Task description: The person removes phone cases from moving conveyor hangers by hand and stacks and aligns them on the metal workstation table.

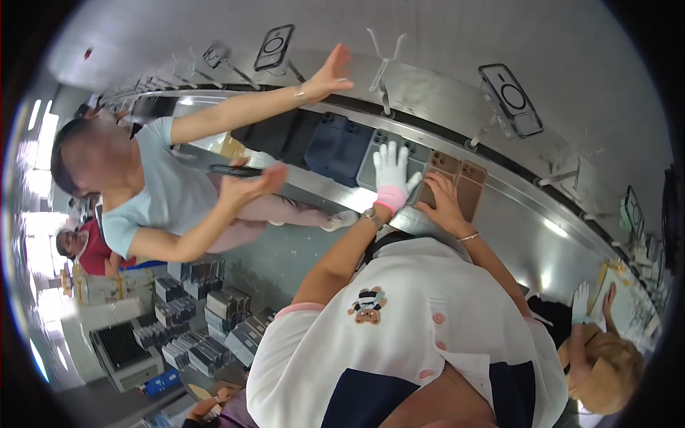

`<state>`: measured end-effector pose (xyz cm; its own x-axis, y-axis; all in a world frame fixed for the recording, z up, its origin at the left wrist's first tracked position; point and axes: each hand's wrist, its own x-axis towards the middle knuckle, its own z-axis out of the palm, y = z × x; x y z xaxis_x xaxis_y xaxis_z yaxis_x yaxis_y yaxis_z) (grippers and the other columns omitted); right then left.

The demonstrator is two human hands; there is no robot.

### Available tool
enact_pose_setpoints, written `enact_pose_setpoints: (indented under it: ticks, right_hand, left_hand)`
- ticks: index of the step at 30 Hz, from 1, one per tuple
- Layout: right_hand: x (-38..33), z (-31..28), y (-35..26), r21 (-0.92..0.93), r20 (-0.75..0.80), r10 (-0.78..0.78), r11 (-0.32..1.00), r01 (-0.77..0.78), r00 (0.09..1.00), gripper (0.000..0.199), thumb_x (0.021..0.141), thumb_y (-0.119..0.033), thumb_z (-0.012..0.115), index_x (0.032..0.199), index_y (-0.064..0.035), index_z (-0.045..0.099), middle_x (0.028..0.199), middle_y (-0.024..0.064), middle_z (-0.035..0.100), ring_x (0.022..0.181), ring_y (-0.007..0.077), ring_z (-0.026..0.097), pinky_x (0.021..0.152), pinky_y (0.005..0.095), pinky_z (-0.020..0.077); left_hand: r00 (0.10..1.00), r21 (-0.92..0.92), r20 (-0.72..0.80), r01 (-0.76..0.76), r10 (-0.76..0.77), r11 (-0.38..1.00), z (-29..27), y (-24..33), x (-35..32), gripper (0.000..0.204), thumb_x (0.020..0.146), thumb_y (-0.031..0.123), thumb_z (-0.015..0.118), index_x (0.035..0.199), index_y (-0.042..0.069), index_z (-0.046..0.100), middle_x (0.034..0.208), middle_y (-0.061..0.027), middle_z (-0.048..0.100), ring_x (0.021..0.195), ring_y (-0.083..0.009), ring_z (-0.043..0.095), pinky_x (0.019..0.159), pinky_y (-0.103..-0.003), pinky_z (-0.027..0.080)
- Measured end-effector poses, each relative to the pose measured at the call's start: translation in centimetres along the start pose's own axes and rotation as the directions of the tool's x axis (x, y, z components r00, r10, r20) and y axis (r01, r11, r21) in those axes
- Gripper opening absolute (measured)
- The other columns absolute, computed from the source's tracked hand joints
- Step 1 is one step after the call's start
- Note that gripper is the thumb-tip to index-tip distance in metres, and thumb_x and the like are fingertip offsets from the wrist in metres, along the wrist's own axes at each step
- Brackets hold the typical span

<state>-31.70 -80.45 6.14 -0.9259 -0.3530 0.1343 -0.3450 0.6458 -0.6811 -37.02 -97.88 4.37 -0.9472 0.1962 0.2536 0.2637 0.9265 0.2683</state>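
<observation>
My left hand (pixel 392 173), in a white glove with a pink cuff, lies with fingers spread over grey-green phone cases (pixel 366 173) on the metal ledge. To its right, my bare right hand (pixel 444 203) rests with its fingers stretched out on brown phone cases (pixel 471 187) with round camera openings. Dark blue phone cases (pixel 335 146) lie left of my gloved hand, and black ones (pixel 275 135) lie beyond them. Whether the cases under my hands are stacked is partly hidden.
Beyond the ledge, a moving-line rack carries transparent phone cases with black rings (pixel 512 100) and a bare forked holder (pixel 385 60). On the left a co-worker (pixel 160 192) reaches toward the rack, a dark phone case (pixel 237 170) in one hand. Stacked grey cases (pixel 207 321) stand lower left; another person (pixel 603 364) is at right.
</observation>
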Motion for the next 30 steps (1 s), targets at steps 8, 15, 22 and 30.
enact_pose_setpoints:
  ticks: [8, 15, 22, 30]
  right_hand:
    - [-4.9, -2.3, -0.4, 0.32, 0.027, 0.102, 0.942, -0.105, 0.994, 0.041, 0.084, -0.018, 0.067, 0.121, -0.0032, 0.055, 0.115, 0.014, 0.057, 0.113, 0.0306, 0.052, 0.098, 0.04, 0.0381]
    - [-14.4, -6.1, 3.3, 0.382, 0.103, 0.089, 0.916, -0.122, 0.991, 0.036, 0.084, -0.014, 0.068, 0.116, -0.0019, 0.057, 0.11, 0.014, 0.062, 0.107, 0.0304, 0.059, 0.096, 0.0377, 0.0438]
    - [-23.5, -10.6, 8.1, 0.42, 0.214, 0.121, 0.885, -0.203, 0.969, 0.033, 0.085, -0.011, 0.068, 0.114, 0.0007, 0.058, 0.111, 0.0156, 0.064, 0.106, 0.0272, 0.061, 0.095, 0.0375, 0.0462]
    - [-28.2, -13.1, 10.7, 0.475, 0.236, 0.05, 0.865, -0.16, 0.97, 0.034, 0.085, -0.009, 0.066, 0.115, 0.0027, 0.058, 0.113, 0.018, 0.065, 0.106, 0.0296, 0.062, 0.094, 0.0386, 0.0475]
  left_hand:
    - [0.997, -0.369, -0.07, -0.005, -0.022, 0.929, 0.3, 4.1, -4.9, 0.061, 0.082, 0.029, 0.067, 0.133, 0.002, 0.047, 0.14, -0.0224, 0.041, 0.132, -0.0444, 0.032, 0.111, -0.054, 0.022]
    - [0.983, -0.237, -0.164, -0.122, 0.084, 0.964, 2.3, 13.5, -11.2, 0.051, 0.081, 0.019, 0.063, 0.129, 0.004, 0.049, 0.134, -0.0213, 0.046, 0.126, -0.0471, 0.037, 0.107, -0.055, 0.029]
    - [0.991, -0.401, -0.114, 0.015, -0.066, 0.916, 5.0, 22.7, -15.8, 0.048, 0.085, 0.02, 0.063, 0.128, 0.002, 0.052, 0.133, -0.0185, 0.049, 0.129, -0.0417, 0.038, 0.108, -0.052, 0.03]
    - [0.999, -0.461, -0.031, -0.008, -0.008, 0.887, 7.2, 29.1, -17.6, 0.047, 0.088, 0.023, 0.059, 0.129, 0.004, 0.05, 0.129, -0.0211, 0.052, 0.125, -0.0425, 0.041, 0.106, -0.051, 0.033]
